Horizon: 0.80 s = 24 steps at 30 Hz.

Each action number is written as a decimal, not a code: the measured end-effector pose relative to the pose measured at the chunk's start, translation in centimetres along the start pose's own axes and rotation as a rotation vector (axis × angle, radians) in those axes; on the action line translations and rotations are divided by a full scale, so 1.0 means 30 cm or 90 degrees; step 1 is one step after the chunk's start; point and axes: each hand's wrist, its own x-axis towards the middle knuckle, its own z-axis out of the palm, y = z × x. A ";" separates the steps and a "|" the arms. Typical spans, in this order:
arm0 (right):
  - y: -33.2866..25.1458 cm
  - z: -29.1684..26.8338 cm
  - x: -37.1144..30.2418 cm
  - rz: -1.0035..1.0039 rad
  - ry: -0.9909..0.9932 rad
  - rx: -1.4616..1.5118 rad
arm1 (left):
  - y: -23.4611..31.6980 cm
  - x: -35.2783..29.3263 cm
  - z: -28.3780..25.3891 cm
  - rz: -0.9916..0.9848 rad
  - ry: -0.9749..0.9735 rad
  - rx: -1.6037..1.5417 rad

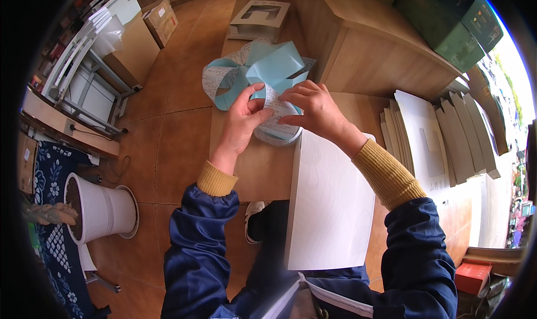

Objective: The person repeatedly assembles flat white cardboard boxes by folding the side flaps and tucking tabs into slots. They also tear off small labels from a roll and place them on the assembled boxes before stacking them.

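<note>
My left hand and my right hand both pinch a long curled strip of label paper, light blue on one side and white with print on the other. The strip loops over a wooden bench in front of me. A flat white folded carton lies under my right forearm, leaning over my lap. Both sleeves are dark blue with mustard cuffs.
Several flat grey-brown cartons fan out on the right. A windowed white box lies further along the bench. A wooden shelf carries green boxes. A white pot and a metal rack stand on the left floor.
</note>
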 end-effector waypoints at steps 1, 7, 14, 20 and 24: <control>0.007 0.006 -0.005 0.048 -0.018 0.003 | 0.006 -0.003 0.007 0.004 -0.008 0.018; 0.035 -0.009 -0.012 -0.005 -0.013 0.001 | 0.028 0.001 0.023 0.016 -0.055 0.149; 0.026 -0.004 -0.015 -0.050 -0.010 -0.018 | 0.008 0.022 0.041 0.057 -0.019 0.181; 0.064 0.006 -0.025 -0.004 -0.045 0.009 | -0.006 0.018 0.043 0.119 -0.060 0.291; 0.083 -0.001 -0.017 -0.002 -0.058 0.069 | -0.015 0.022 0.018 0.126 -0.095 0.346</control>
